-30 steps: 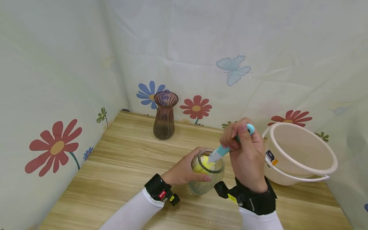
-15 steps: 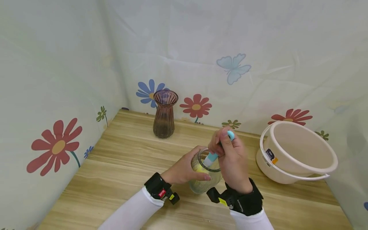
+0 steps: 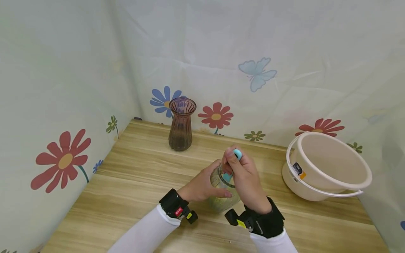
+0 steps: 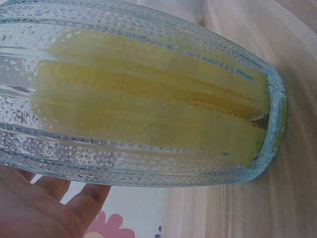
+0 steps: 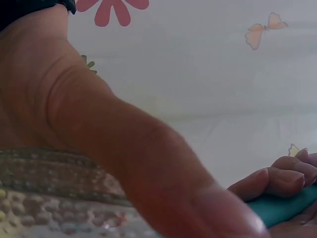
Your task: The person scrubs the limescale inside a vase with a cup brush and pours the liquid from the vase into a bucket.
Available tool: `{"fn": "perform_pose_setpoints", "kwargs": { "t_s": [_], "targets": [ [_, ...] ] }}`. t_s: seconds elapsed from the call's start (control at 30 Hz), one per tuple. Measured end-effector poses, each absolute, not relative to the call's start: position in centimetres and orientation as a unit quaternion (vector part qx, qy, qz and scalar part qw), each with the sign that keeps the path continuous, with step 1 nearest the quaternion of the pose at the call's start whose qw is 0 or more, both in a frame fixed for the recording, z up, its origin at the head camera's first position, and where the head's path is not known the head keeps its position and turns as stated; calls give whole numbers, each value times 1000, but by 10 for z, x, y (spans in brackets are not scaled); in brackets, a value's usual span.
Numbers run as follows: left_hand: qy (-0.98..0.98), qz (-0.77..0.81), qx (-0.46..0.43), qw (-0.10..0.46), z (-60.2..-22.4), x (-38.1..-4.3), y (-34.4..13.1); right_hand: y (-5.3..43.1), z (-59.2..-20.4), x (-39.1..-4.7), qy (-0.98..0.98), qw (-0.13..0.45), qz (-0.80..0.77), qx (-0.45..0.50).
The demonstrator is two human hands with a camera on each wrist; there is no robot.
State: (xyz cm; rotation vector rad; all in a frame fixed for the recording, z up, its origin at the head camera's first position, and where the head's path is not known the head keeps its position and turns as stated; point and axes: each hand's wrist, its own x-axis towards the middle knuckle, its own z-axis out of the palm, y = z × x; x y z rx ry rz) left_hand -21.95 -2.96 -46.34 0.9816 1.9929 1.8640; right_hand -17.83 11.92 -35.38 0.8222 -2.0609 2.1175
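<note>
My left hand (image 3: pixel 202 186) grips a clear ribbed glass jar (image 3: pixel 218 203), tilted a little on the wooden table. My right hand (image 3: pixel 248 184) holds the teal handle (image 3: pixel 238 153) of a sponge bottle brush, just above the jar's mouth. Through the dimpled, wet-looking glass in the left wrist view, the yellow sponge head (image 4: pixel 148 109) shows inside, reaching nearly to the base. Fingers (image 4: pixel 74 208) of the left hand lie along the jar there. The right wrist view has the thumb (image 5: pixel 163 168) large in front, with part of the teal handle (image 5: pixel 280 208) under the fingertips.
A purple ribbed glass vase (image 3: pixel 181 131) stands upright at the back of the wooden table (image 3: pixel 142 168). To the right sits a cream bucket (image 3: pixel 303 186), its handle lowered over the side. A flower-printed curtain (image 3: pixel 202 42) encloses the back and sides.
My right hand has moved down and left, pushing the sponge brush deeper, from the jar's mouth towards its bottom. The left hand has kept its hold on the jar.
</note>
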Motion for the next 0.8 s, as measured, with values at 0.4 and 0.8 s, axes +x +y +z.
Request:
{"fn": "perform_pose_setpoints", "kwargs": {
  "t_s": [0.4,0.8],
  "targets": [
    [688,636,329,119,-465,-220,-29,117,-353,-174,-646,102,718,239],
    [707,620,321,111,-466,-221,-30,127,-329,-173,-544,145,772,294]
  ]
}}
